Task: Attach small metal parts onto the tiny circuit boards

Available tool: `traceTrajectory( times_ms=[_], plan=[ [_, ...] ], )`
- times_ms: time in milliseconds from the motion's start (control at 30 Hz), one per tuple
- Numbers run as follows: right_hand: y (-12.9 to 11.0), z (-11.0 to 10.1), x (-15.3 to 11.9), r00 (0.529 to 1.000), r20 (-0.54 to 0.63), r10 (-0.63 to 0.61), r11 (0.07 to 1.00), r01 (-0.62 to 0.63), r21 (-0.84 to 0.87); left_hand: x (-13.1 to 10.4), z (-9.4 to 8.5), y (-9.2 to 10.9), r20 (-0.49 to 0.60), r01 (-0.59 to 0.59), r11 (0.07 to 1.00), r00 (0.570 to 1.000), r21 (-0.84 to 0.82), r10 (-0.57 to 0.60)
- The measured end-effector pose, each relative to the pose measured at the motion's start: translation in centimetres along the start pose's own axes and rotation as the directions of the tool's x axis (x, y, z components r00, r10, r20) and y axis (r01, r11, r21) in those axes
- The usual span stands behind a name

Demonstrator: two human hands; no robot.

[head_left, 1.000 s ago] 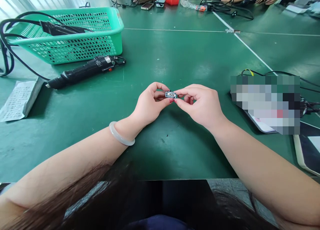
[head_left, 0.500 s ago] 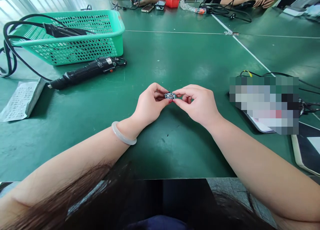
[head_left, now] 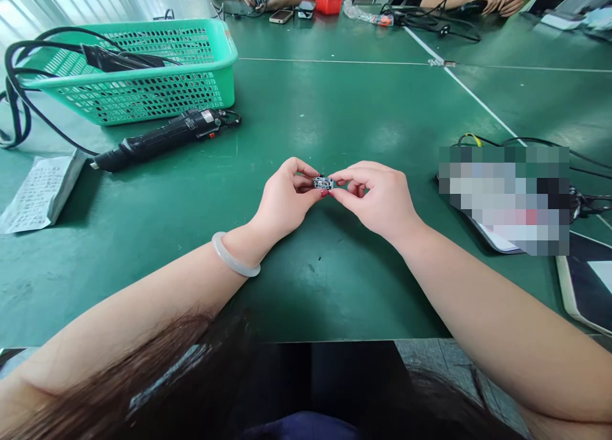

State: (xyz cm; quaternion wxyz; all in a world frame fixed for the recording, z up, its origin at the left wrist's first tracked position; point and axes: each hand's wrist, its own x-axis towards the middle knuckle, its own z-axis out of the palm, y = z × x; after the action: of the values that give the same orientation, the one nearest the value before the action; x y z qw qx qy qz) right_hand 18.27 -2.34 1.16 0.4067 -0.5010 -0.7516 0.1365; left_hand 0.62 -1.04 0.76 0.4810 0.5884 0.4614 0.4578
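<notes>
A small dark circuit board (head_left: 323, 183) with pale markings is pinched between my two hands, above the green table (head_left: 315, 300). My left hand (head_left: 287, 194) grips its left end with thumb and fingertips; a pale bangle (head_left: 234, 255) circles that wrist. From the other side, the thumb and forefinger of my right hand (head_left: 380, 194) close on its right end. The fingertips cover both ends of the board. To the left of my hands lies a black electric screwdriver (head_left: 165, 137) with its cable attached.
A green perforated basket (head_left: 157, 76) holding a black corded tool stands at the back left. Near it lies a paper-covered block (head_left: 41, 188). On the right are a blurred-out object (head_left: 507, 201), cables and a dark-faced tablet-like thing (head_left: 590, 277). Two people's hands work across the table, by a red bin (head_left: 328, 2).
Hardly anything differs. The whole view has shifted very slightly, and both hands keep the same pinch on the circuit board.
</notes>
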Motion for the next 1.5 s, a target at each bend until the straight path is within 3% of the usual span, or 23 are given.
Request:
traceTrajectory(
  times_ms=[967, 1233, 1500],
  plan=[
    [-0.4, -0.3, -0.2, 1.0, -0.013, -0.014, 1.0, 0.013, -0.021, -0.1, 0.1, 0.1, 0.014, 0.02, 0.999, 1.0, -0.05, -0.019],
    [-1.0, 0.3, -0.3, 0.997, -0.056, -0.045, 0.995, 0.04, -0.095, -0.7, 0.4, 0.9, 0.142, 0.262, 0.884, 0.964, -0.387, -0.224],
    [-1.4, 1.2, -0.5, 1.0, 0.011, -0.012, 0.994, 0.014, -0.106, -1.2, 0.7, 1.3, 0.185, 0.414, 0.794, 0.91, -0.445, -0.371]
  ],
)
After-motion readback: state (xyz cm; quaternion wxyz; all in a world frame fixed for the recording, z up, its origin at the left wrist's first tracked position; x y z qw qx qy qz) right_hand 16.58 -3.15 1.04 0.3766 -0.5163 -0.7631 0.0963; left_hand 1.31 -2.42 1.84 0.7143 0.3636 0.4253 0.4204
